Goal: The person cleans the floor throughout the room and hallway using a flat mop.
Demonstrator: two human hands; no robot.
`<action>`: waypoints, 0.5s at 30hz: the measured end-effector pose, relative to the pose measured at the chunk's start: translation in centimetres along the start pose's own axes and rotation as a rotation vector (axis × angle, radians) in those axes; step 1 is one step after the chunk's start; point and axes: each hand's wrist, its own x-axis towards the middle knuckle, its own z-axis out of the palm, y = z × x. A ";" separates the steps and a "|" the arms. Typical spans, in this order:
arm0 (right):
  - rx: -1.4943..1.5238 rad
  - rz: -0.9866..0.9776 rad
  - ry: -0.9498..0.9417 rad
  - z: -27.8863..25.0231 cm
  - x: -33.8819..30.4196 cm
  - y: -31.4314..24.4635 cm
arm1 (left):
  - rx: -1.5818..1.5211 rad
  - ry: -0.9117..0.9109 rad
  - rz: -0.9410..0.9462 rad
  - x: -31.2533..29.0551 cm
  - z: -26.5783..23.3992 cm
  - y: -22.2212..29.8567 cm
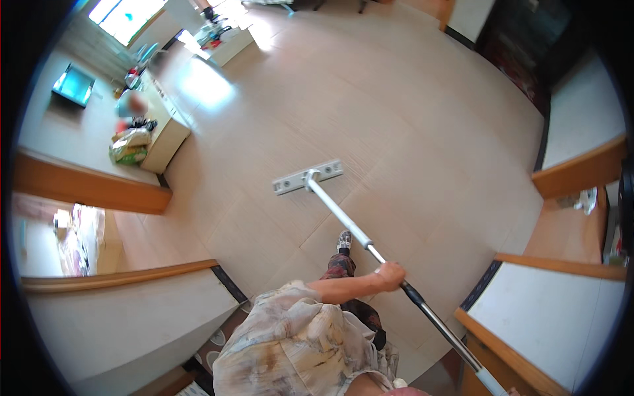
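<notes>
A flat mop (pixel 338 212) with a white rectangular head stretches from the middle of the floor to the lower right edge. Its head lies on the tiles, ahead of my foot. My left hand (pixel 391 276) is closed around the pole, just above the dark sleeve where white tube meets shiny metal. At the bottom edge, only a sliver of my right hand (pixel 513 392) shows, closed at the light grip on the pole's upper end; most of it is cut off.
Beige floor tiles (pixel 422 132) spread ahead. A low cabinet (pixel 165 140) with bags and other things stands along the left wall, below a screen (pixel 74 86). Wood-trimmed doorways open on both sides. White wall ends (pixel 535 303) come close on the right and left. One patterned shoe (pixel 344 240) is forward.
</notes>
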 end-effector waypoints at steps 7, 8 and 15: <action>-0.159 0.185 0.215 28.5 -0.3 21.4 | -0.099 0.204 -0.233 -5.4 -7.0 -18.5; -0.230 0.222 0.213 31.3 0.1 23.1 | -0.123 0.243 -0.278 -6.1 -7.2 -20.6; -0.545 0.076 0.075 44.6 5.2 32.0 | -0.230 0.337 -0.419 -9.8 -11.4 -26.1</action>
